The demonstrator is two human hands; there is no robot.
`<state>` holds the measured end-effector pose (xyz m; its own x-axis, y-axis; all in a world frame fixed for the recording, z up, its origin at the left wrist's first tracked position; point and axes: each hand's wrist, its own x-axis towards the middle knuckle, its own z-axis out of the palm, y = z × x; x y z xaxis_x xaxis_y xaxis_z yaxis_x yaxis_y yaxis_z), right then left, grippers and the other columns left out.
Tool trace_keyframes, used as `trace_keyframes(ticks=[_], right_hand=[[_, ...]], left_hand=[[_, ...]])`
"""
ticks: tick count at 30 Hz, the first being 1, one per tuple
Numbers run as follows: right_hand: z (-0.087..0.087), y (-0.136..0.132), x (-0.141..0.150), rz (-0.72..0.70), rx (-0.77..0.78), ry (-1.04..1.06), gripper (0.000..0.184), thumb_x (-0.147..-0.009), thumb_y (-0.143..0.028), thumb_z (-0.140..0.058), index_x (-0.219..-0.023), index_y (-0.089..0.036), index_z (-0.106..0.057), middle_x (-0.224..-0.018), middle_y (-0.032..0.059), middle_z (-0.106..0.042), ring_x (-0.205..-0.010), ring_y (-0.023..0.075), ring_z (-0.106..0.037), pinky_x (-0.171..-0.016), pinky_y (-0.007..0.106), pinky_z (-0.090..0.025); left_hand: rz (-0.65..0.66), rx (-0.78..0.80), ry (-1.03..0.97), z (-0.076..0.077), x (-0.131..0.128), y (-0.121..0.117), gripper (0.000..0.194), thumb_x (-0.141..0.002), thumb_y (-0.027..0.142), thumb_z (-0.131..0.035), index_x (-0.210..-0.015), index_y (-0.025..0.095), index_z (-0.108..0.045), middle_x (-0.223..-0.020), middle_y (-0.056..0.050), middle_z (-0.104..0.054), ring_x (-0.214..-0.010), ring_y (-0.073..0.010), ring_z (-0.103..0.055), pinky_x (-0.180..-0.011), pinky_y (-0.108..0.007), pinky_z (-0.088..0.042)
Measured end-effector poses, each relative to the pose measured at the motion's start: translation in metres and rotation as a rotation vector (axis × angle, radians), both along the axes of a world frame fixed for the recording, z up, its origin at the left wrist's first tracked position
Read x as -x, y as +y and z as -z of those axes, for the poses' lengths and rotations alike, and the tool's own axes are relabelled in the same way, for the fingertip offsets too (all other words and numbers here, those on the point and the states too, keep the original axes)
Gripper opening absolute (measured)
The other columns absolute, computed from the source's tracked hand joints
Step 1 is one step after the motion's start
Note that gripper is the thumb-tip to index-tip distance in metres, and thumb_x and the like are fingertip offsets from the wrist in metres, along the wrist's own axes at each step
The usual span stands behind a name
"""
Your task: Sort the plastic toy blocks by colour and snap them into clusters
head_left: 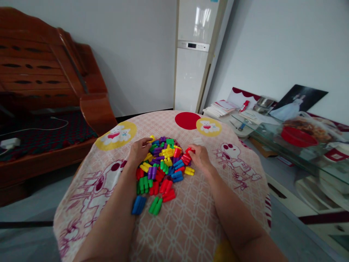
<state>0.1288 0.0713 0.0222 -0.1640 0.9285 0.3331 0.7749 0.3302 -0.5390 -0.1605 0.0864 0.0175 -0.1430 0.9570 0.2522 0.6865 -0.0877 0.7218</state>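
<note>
A heap of plastic building blocks (160,160) in red, yellow, green, blue and purple lies on the cloth-covered round table (185,222). My left hand (139,151) is at the heap's far left side, its fingers closed at a small yellow block (152,138). On the right side of the heap, my right hand (201,156) has thumb and fingers pinched on a red block (188,150). Nearer to me, a blue block (139,205) and a green block (155,205) lie a little apart from the others. My fingers partly hide the blocks they touch.
A carved wooden bench (95,105) stands at the left, with a white cable on its seat. Behind the table is a tall white air conditioner (192,72). To the right, a glass-topped cabinet (272,133) holds papers, a photo and a red bowl (298,136).
</note>
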Motion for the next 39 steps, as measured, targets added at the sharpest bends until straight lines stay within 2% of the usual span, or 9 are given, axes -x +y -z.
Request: trace_keyframes(ticks=[5,8,15,18,23,27,29,34,39], right_hand=[[-0.019,0.012,-0.057,0.302,-0.104,0.046,0.031,-0.082,-0.023,-0.048,-0.095,-0.018,-0.076,-0.092,0.0096,-0.075,-0.089,0.0239,-0.066,-0.084,0.033,-0.048],[-0.013,0.020,-0.088,0.464,-0.105,-0.006,0.031,-0.078,-0.020,-0.047,-0.087,-0.016,-0.077,-0.085,0.0105,-0.075,-0.085,0.0238,-0.066,-0.084,0.033,-0.048],[0.021,0.033,-0.105,0.349,0.066,0.163,0.046,-0.076,-0.015,-0.039,-0.104,-0.015,-0.075,-0.083,0.0075,-0.075,-0.077,0.0203,-0.067,-0.072,0.029,-0.052],[0.022,0.031,-0.108,0.298,0.101,0.171,0.046,-0.074,-0.014,-0.041,-0.107,-0.015,-0.074,-0.084,0.0060,-0.075,-0.073,0.0195,-0.067,-0.068,0.028,-0.052],[0.016,0.026,-0.105,0.348,-0.037,-0.041,0.036,-0.073,-0.012,-0.048,-0.095,-0.016,-0.077,-0.095,0.0097,-0.074,-0.094,0.0220,-0.065,-0.085,0.030,-0.048],[0.014,0.024,-0.101,0.369,-0.036,-0.028,0.023,-0.074,-0.017,-0.054,-0.081,-0.018,-0.076,-0.087,0.0080,-0.074,-0.084,0.0197,-0.063,-0.079,0.028,-0.047],[0.014,0.025,-0.106,0.433,-0.037,0.017,0.022,-0.076,-0.019,-0.055,-0.082,-0.018,-0.076,-0.082,0.0066,-0.073,-0.077,0.0183,-0.062,-0.073,0.027,-0.047],[0.010,0.026,-0.138,0.811,-0.026,-0.011,0.027,-0.087,-0.026,-0.053,-0.087,-0.008,-0.073,-0.082,0.0133,-0.071,-0.072,0.0202,-0.062,-0.066,0.031,-0.047],[0.007,0.020,-0.151,0.846,-0.039,-0.030,0.035,-0.094,-0.036,-0.058,-0.120,-0.014,-0.061,-0.122,0.0125,-0.061,-0.103,0.0216,-0.062,-0.088,0.040,-0.054]], left_hand=[[-0.035,0.012,0.045,-0.002,-0.001,-0.003,0.043,-0.079,0.031,-0.051,-0.115,0.017,-0.071,-0.098,-0.007,-0.076,-0.084,-0.0218,-0.070,-0.080,-0.029,-0.055],[-0.036,0.008,0.091,-0.001,-0.002,-0.002,0.042,-0.078,0.030,-0.052,-0.112,0.016,-0.073,-0.090,-0.007,-0.076,-0.081,-0.0220,-0.070,-0.078,-0.029,-0.054],[-0.034,-0.004,0.117,0.001,-0.001,-0.001,0.041,-0.078,0.029,-0.052,-0.111,0.016,-0.073,-0.087,-0.007,-0.076,-0.079,-0.0216,-0.069,-0.079,-0.029,-0.053],[-0.035,0.007,0.113,-0.001,-0.001,-0.002,0.040,-0.078,0.029,-0.052,-0.110,0.016,-0.073,-0.088,-0.006,-0.076,-0.079,-0.0213,-0.069,-0.079,-0.028,-0.054],[-0.040,0.016,0.111,-0.003,-0.002,-0.004,0.041,-0.079,0.030,-0.052,-0.110,0.016,-0.073,-0.086,-0.006,-0.076,-0.077,-0.0210,-0.069,-0.078,-0.027,-0.053],[-0.040,0.011,0.103,-0.001,-0.001,-0.002,0.040,-0.078,0.030,-0.052,-0.109,0.018,-0.074,-0.083,-0.004,-0.076,-0.075,-0.0204,-0.069,-0.076,-0.027,-0.053],[-0.041,0.010,0.100,0.001,0.000,-0.002,0.040,-0.078,0.031,-0.052,-0.109,0.018,-0.074,-0.083,-0.004,-0.076,-0.075,-0.0204,-0.069,-0.076,-0.027,-0.053],[-0.036,0.033,0.111,0.002,0.002,0.000,0.042,-0.079,0.033,-0.051,-0.111,0.017,-0.074,-0.086,-0.006,-0.076,-0.078,-0.0214,-0.069,-0.074,-0.026,-0.052],[-0.048,0.044,0.109,0.002,0.002,-0.001,0.043,-0.079,0.033,-0.052,-0.112,0.017,-0.073,-0.086,-0.006,-0.076,-0.074,-0.0206,-0.069,-0.072,-0.026,-0.052]])
